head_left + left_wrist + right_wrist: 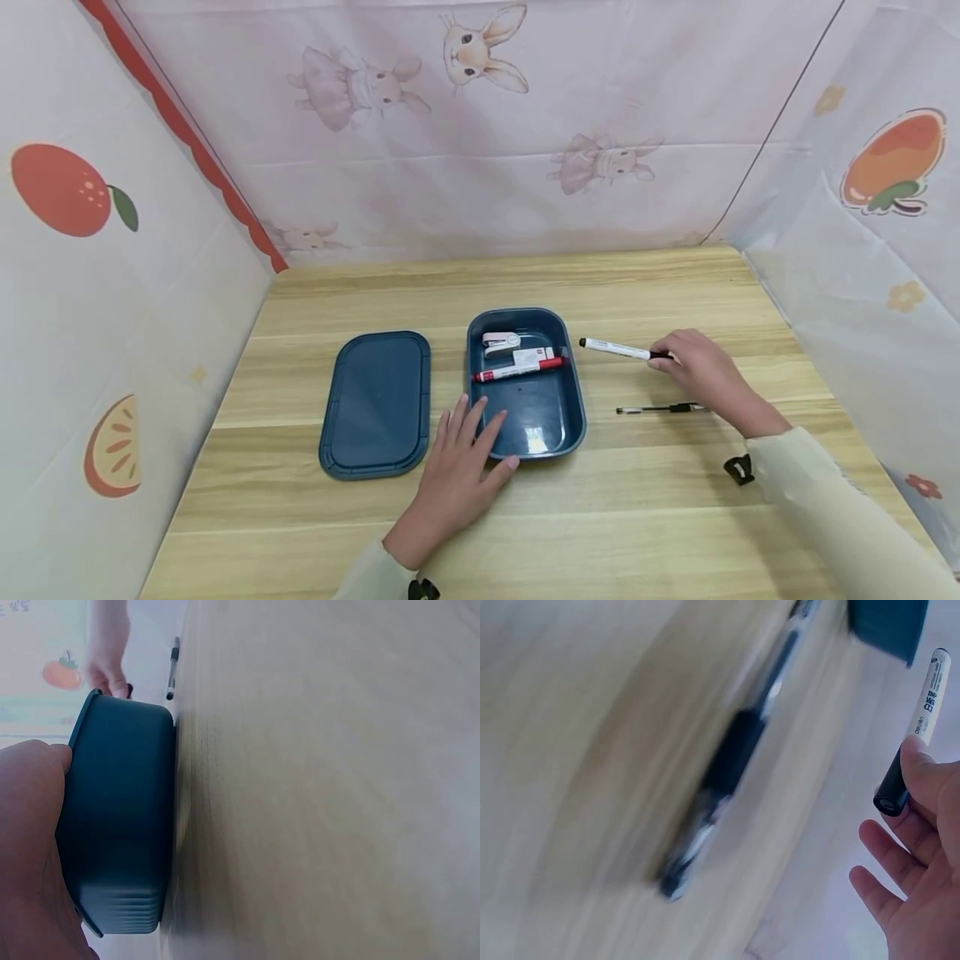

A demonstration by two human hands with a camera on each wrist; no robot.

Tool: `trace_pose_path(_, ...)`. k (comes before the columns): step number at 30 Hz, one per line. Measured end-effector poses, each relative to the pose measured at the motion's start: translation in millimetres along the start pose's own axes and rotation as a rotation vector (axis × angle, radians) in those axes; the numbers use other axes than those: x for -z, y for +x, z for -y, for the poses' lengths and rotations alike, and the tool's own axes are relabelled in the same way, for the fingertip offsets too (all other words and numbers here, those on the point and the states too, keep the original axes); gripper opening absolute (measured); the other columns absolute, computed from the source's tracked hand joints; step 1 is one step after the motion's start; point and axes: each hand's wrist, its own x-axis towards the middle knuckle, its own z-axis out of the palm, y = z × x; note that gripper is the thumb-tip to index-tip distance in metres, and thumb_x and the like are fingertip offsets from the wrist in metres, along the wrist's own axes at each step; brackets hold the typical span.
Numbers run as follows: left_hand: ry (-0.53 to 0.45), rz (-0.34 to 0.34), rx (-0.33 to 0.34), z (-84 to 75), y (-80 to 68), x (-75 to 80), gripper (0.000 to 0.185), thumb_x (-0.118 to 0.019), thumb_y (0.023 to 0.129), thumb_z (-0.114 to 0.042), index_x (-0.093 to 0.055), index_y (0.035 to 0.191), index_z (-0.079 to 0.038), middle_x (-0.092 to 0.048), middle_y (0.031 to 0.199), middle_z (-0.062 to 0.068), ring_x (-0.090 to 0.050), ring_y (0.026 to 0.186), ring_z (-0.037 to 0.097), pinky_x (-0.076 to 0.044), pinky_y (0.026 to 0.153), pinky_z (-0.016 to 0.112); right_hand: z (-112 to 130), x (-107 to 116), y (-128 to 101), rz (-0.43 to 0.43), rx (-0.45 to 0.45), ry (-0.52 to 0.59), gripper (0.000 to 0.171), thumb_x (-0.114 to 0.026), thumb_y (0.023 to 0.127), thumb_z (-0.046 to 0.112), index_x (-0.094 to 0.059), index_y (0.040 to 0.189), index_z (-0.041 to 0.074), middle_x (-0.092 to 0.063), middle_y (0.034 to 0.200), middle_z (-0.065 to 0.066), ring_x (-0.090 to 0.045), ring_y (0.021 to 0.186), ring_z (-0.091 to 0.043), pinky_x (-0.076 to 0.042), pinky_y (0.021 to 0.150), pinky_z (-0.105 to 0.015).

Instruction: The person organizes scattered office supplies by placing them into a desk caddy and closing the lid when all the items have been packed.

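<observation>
My right hand (697,367) pinches a white whiteboard marker (617,347) by its black-capped end, held above the table to the right of a dark blue box (531,457). In the right wrist view, thumb and forefinger grip the marker (928,701) while the other fingers spread apart. My left hand (461,475) lies with extended fingers over the near left rim of the box. Inside the box are a red-capped marker (517,370), a pink and white stapler (501,342) and a small white package (534,355). Below the right hand, a black pen (660,408) lies on the table.
A dark blue lid (378,404) lies flat on the wooden table (600,525), left of the box. Printed cloth walls (525,208) enclose the table at the back and on both sides.
</observation>
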Motion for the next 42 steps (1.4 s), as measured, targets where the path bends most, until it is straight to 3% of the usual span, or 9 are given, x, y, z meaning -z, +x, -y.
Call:
trace_pose_path(12, -0.002, -0.009, -0.009, 0.0, 0.2, -0.1, 0.067, -0.039, 0.1, -0.067, -0.032, 0.158, -0.034, -0.014, 0.17, 0.0, 0.008, 0.158, 0.023, -0.002, 0.127, 0.053, 49, 2, 23, -0.005, 0.081, -0.025, 0.012, -0.078, 0.088, 0.017, -0.073, 0.097, 0.01, -0.07, 0.091, -0.001, -0.064, 0.096, -0.025, -0.053, 0.083, -0.045)
trace_pose_path(23, 0.004, -0.017, -0.019, 1.0, 0.8, -0.8, 0.07, -0.029, 0.099, -0.072, -0.032, 0.158, -0.034, -0.012, 0.17, 0.0, 0.007, 0.158, 0.025, -0.003, 0.127, 0.053, 85, -14, 43, -0.009, 0.248, -0.112, 0.014, -0.077, 0.09, 0.021, -0.074, 0.098, 0.009, -0.069, 0.093, -0.002, -0.061, 0.094, -0.022, -0.053, 0.083, -0.038)
trace_pose_path(30, 0.012, -0.019, -0.02, 2.3, 0.7, -1.7, 0.07, -0.03, 0.1, -0.071, -0.032, 0.158, -0.034, -0.012, 0.17, 0.0, 0.008, 0.158, 0.025, -0.003, 0.127, 0.054, 100, -27, 51, -0.038, 0.363, -0.142, 0.019, -0.079, 0.088, 0.021, -0.075, 0.1, 0.007, -0.07, 0.092, -0.004, -0.063, 0.095, -0.025, -0.051, 0.093, -0.041)
trace_pose_path(42, 0.007, -0.014, -0.019, 1.4, 1.3, 0.0, 0.068, -0.033, 0.1, -0.069, -0.033, 0.158, -0.033, -0.013, 0.17, 0.0, 0.01, 0.158, 0.023, -0.003, 0.127, 0.053, 120, -41, 62, 0.03, 0.346, -0.241, 0.02, -0.078, 0.09, 0.026, -0.075, 0.1, 0.01, -0.071, 0.098, -0.004, -0.062, 0.105, -0.026, -0.042, 0.11, -0.047)
